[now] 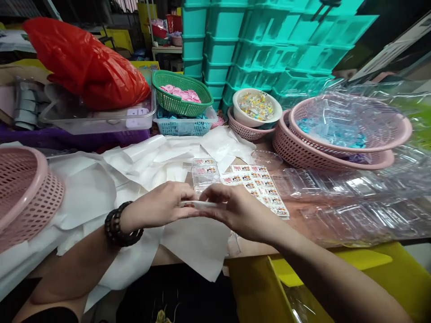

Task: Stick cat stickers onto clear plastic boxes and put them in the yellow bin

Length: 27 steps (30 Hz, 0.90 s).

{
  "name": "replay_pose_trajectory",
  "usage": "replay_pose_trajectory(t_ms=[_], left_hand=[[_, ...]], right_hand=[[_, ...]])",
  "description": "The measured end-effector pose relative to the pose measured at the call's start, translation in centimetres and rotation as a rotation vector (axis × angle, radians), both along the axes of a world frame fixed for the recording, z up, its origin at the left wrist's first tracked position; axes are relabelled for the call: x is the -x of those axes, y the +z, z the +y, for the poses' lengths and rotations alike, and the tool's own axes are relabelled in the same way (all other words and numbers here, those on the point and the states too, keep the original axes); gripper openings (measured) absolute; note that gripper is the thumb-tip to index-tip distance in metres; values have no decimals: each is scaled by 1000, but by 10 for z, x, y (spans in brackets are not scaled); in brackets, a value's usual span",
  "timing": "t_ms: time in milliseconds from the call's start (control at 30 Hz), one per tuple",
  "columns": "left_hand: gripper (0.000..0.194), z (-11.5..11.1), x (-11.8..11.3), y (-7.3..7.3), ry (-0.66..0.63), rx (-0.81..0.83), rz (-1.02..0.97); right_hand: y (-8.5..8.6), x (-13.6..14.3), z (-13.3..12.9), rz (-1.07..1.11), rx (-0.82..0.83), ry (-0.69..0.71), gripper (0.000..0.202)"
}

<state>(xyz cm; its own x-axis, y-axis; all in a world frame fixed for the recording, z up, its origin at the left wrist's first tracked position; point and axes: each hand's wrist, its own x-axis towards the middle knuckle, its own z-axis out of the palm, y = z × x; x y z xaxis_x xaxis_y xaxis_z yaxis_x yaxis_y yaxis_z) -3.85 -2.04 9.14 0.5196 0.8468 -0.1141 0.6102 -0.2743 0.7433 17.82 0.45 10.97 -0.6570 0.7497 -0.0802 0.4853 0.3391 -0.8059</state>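
Observation:
My left hand (161, 204) and my right hand (232, 208) meet above the front edge of the table. Between the fingertips of both is a thin whitish piece (202, 204), seen edge-on, with a bit of red print at its left end. Just beyond the hands lie clear plastic cases (205, 172) bearing printed cartoon stickers. Sheets of cartoon stickers (266, 186) are spread to the right of them. White backing paper (198, 244) lies under and to the left of my hands.
Pink baskets stand at the left (37, 197) and right (333, 157). Clear plastic trays (363, 220) cover the right side. Behind are a green basket (182, 107), a white bowl (237, 110), a red bag (90, 67) and stacked teal bins (222, 49). Yellow bins (259, 287) sit below the table edge.

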Motion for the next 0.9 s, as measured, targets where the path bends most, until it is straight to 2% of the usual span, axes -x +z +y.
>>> replay_pose_trajectory(t_ms=[67,133,200,300,400,433,500,567,633,733,833,900], left_hand=[[32,-20,0,1,119,132,-148],[33,-37,-1,-1,209,227,-250],[23,-51,-3,-4,223,237,-273],[18,-67,-10,-9,161,212,-258],[22,-82,-17,-16,105,222,-277],[24,-87,-20,-19,105,225,-296],[28,-98,-25,-30,135,248,-358],[30,-110,-30,-45,167,329,-457],[30,-121,-35,-61,180,448,-570],[35,-132,-37,-79,224,615,-644],[33,-138,-34,-84,285,770,-608],[29,-139,-30,-80,291,844,-568]], right_hand=[[3,-10,-21,15,91,-35,11],[2,-20,-36,-23,118,-43,12],[-1,-27,-49,-111,-16,-62,15],[-6,-29,-72,-155,-329,-74,27],[-15,-25,-94,-49,-428,-58,6],[-20,-24,-100,0,-432,-74,7],[-30,-26,-111,82,-446,-124,12],[-41,-31,-121,135,-507,-180,8],[-53,-36,-128,160,-595,-214,5],[-77,-42,-137,160,-805,-215,17],[-108,-44,-151,214,-1167,-255,22],[-125,-46,-164,302,-1270,-301,28]])
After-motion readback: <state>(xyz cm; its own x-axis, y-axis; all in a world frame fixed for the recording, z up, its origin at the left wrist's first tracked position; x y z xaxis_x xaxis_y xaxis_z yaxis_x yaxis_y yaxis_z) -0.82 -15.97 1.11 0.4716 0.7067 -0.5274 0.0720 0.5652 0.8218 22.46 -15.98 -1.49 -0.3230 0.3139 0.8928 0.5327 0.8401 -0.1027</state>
